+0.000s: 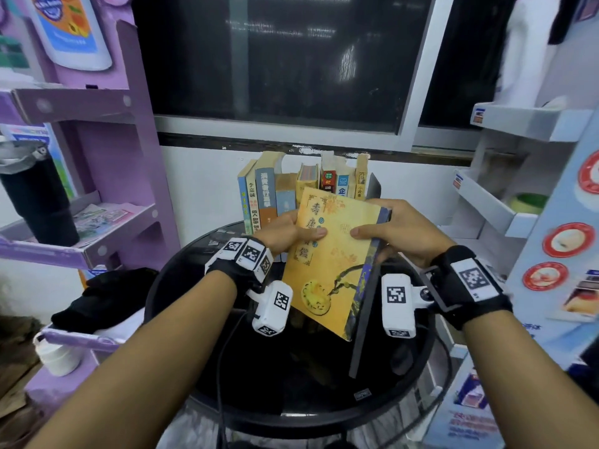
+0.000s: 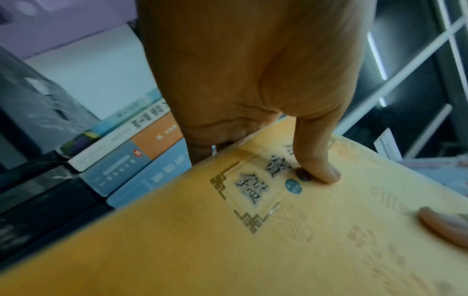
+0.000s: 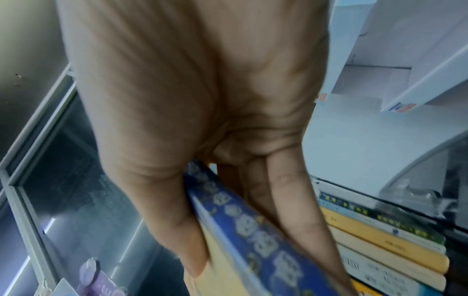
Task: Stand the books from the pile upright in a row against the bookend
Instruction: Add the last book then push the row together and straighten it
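both hands hold one yellow book (image 1: pixel 334 254) tilted above the round black counter (image 1: pixel 181 277): the left hand (image 1: pixel 285 231) pinches its left edge, thumb on the cover; the right hand (image 1: pixel 392 231) clamps the blue spine. a row of books (image 1: pixel 301 186) stands at 12 o'clock. next, probably: turn it upright and slot it into the row. purple shelves (image 1: pixel 107 131) at 9 o'clock, white shelves (image 1: pixel 518 124) at 3, a dark window (image 1: pixel 278 59) behind.
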The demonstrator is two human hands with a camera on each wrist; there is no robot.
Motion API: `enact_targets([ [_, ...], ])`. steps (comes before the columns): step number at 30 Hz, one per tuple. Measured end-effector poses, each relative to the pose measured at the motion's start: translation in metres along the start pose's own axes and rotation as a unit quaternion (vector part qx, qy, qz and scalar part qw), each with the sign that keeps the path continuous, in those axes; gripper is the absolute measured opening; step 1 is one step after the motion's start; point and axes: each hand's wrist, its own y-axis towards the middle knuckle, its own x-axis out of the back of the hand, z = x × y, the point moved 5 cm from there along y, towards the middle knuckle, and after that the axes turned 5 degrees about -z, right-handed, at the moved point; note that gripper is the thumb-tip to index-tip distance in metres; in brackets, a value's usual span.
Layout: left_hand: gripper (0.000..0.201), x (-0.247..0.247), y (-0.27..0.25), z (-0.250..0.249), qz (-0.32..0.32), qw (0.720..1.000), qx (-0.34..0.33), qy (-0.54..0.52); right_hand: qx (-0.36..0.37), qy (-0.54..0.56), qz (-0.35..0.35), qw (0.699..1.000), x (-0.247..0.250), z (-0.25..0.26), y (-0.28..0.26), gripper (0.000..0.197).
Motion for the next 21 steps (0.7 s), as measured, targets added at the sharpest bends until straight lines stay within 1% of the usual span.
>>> enact_targets([
  [3, 0.025, -0.017, 0.006, -0.013, 0.016, 0.998, -0.016, 0.054, 0.011, -0.027, -0.031, 0.999, 0.020, -0.004, -0.005, 0.030],
  [5, 0.032, -0.025, 0.014, -0.019, 0.004, 0.994, -0.031, 0.106, 0.015, -0.042, -0.051, 0.998, 0.032, -0.008, -0.009, 0.024],
  [7, 0.035, -0.030, 0.022, -0.025, -0.028, 0.984, -0.063, 0.162, 0.013, -0.058, -0.076, 0.995, 0.043, -0.012, -0.012, 0.021],
  [9, 0.036, -0.032, 0.029, -0.032, -0.084, 0.970, -0.104, 0.203, 0.009, -0.059, -0.103, 0.993, 0.054, -0.015, -0.014, 0.020],
  [12, 0.031, -0.036, 0.033, -0.045, -0.164, 0.937, -0.180, 0.249, 0.007, -0.062, -0.132, 0.989, 0.068, -0.017, -0.015, 0.017],
  [16, 0.042, -0.044, 0.040, -0.060, -0.230, 0.881, -0.260, 0.321, 0.011, -0.073, -0.173, 0.982, 0.082, -0.014, -0.014, 0.012],
  [18, 0.050, -0.048, 0.045, -0.065, -0.251, 0.855, -0.284, 0.353, 0.016, -0.084, -0.194, 0.977, 0.086, -0.012, -0.012, 0.010],
  [21, 0.064, -0.054, 0.054, -0.068, -0.269, 0.820, -0.298, 0.409, 0.023, -0.102, -0.212, 0.972, 0.089, -0.009, -0.007, 0.009],
])
